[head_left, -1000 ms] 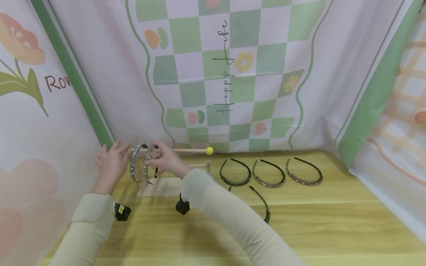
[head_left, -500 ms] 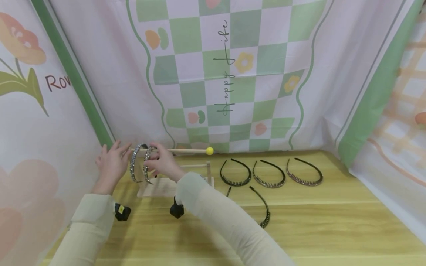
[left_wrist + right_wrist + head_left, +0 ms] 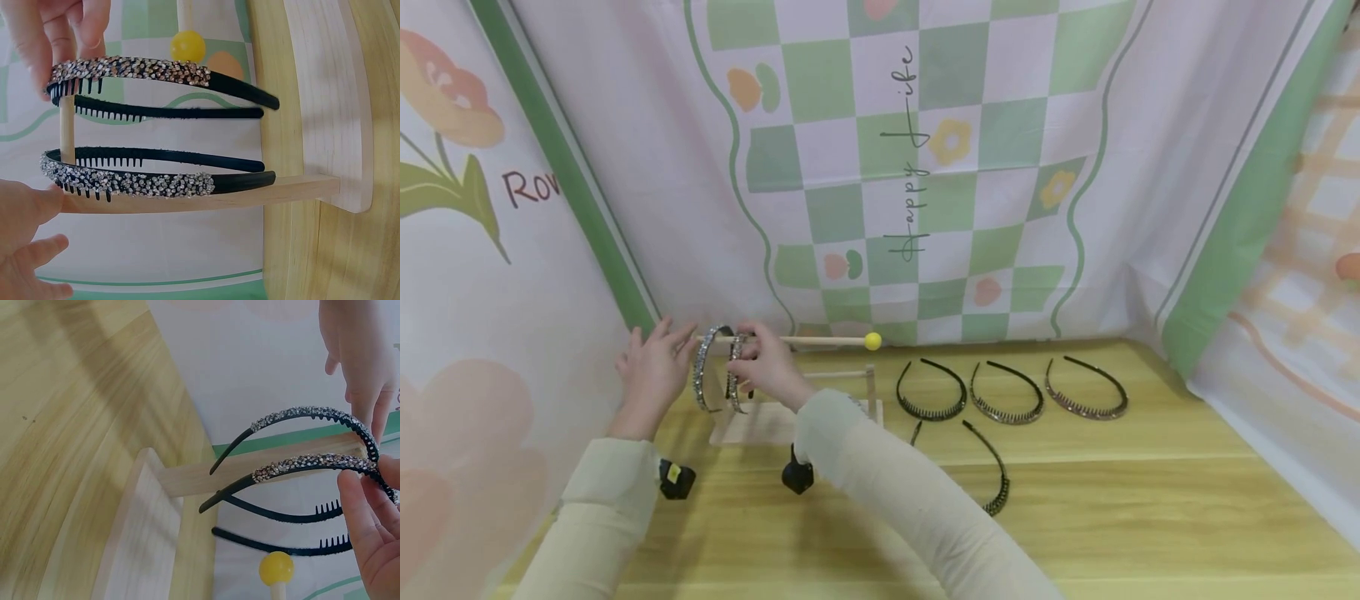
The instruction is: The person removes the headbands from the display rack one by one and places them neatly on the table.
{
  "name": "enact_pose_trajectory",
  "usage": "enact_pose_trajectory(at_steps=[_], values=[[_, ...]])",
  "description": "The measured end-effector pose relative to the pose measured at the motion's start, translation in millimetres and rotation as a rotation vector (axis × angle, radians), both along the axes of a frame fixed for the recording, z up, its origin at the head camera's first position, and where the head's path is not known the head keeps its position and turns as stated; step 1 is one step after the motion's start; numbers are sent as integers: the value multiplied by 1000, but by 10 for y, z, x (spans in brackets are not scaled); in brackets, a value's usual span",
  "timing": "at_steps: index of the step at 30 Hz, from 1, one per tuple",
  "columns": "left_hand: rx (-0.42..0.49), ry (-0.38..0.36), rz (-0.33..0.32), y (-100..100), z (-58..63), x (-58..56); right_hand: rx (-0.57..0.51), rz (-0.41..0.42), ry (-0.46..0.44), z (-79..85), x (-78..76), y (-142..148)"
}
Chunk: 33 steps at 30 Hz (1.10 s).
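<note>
tabletop (image 3: 1120, 500), left rear: display stand (image 3: 752, 427) | upper rod (image 3: 831, 341): left headband (image 3: 699, 375) and right headband (image 3: 734, 395) looped over it, apart | right of display stand: row of three headbands (image 3: 1006, 417) on tabletop | before row: fourth headband (image 3: 1003, 485), partly behind right sleeve (image 3: 917, 500) | behind tabletop: curtain (image 3: 952, 142)

2 hung headbands (image 3: 144, 184), 3 back-row headbands (image 3: 1009, 418), 1 front headband (image 3: 1002, 483) partly behind the right sleeve (image 3: 910, 492), so 6 visible; could be more under there, can't tell. 1 wooden rack (image 3: 752, 427), 1 yellow ball (image 3: 872, 341), 2 hands (image 3: 653, 375) (image 3: 769, 367), 2 black wrist units (image 3: 676, 481) (image 3: 798, 475).
</note>
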<state>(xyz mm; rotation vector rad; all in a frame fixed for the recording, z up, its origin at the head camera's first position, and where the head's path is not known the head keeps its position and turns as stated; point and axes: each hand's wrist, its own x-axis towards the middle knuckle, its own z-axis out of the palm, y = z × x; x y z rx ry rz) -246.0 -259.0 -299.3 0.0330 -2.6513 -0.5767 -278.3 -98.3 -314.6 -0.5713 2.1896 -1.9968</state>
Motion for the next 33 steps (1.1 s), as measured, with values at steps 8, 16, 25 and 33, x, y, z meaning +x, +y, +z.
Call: enact_pose_trajectory(at_steps=[8,16,25,33], values=[[16,17,-12,12,-2,11,39,2,6,29,-18,70],[22,27,-11,9,-1,5,26,46,19,121,-19,211],[23,30,-11,-10,-4,-2,-65,109,-4,268,-24,459],[19,17,-19,-34,-4,-9,-88,124,-11,397,-4,649]])
